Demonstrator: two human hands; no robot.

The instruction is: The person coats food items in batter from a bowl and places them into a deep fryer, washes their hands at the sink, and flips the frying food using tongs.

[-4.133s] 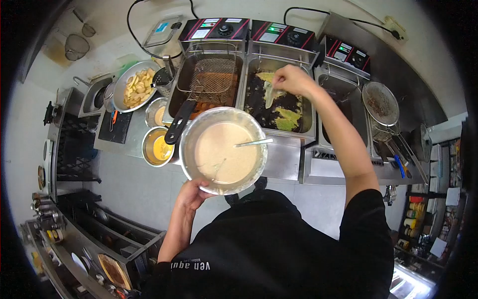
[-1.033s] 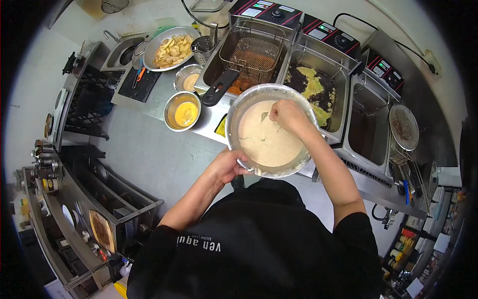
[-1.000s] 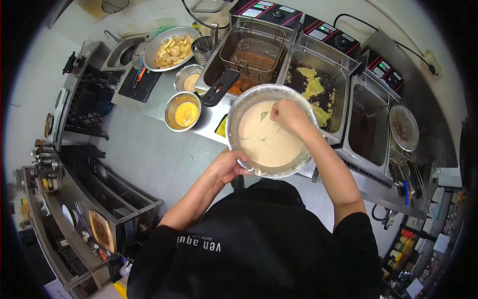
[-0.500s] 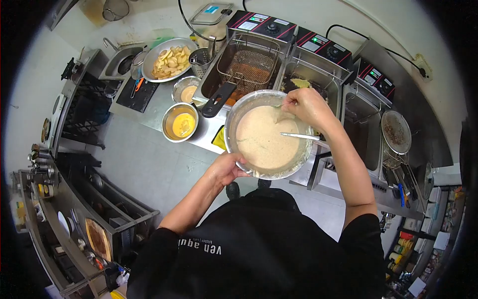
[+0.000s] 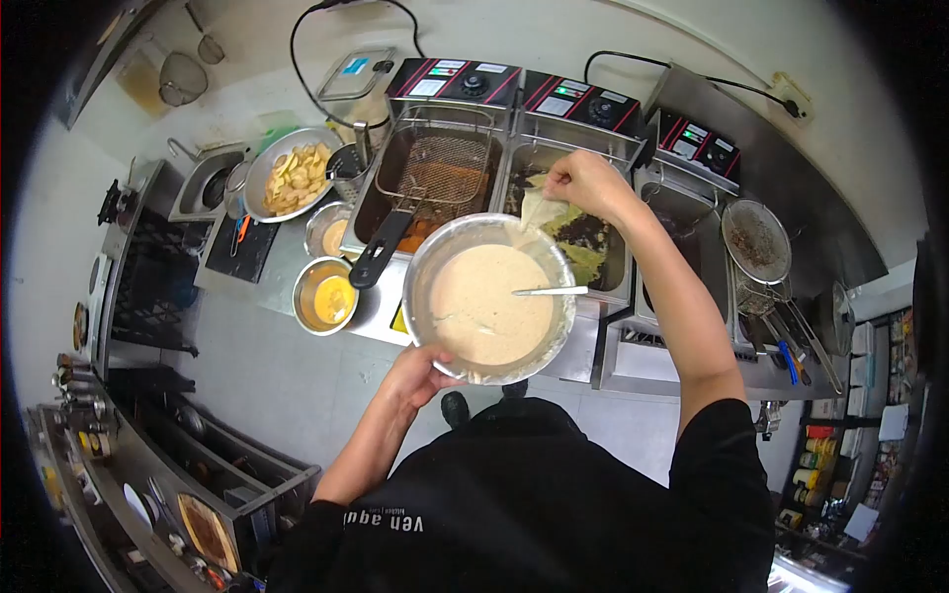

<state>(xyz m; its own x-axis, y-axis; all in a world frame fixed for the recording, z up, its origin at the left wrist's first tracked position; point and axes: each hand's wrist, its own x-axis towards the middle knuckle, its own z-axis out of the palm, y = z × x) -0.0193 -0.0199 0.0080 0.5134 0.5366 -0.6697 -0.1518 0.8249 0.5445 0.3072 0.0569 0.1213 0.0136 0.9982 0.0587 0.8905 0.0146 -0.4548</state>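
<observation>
My left hand [image 5: 415, 377] grips the near-left rim of a large metal bowl [image 5: 566, 326] from outside. Pale beige batter [image 5: 491, 301] fills much of the bowl, and a metal spoon [image 5: 554, 291] leans in it with its handle over the right side. My right hand [image 5: 587, 188] pinches a flat, batter-coated leaf [image 5: 537, 211] by its top. The leaf hangs at the bowl's far rim, next to the middle fryer [image 5: 621, 289]. Yellow-green coated pieces [image 5: 578, 259] float in that fryer's dark oil.
In the left fryer a wire basket [image 5: 435, 168] rests with its black handle [image 5: 381, 252] pointing toward me. Left of it stand a pot of yellow liquid [image 5: 324, 296], a small bowl [image 5: 326, 230] and a bowl of sliced potatoes [image 5: 294, 178]. A round strainer [image 5: 756, 242] lies at the right.
My right hand has lifted the coated leaf out of the batter to the bowl's far rim, beside the middle fryer. The camera view has shifted; my left hand still holds the bowl.
</observation>
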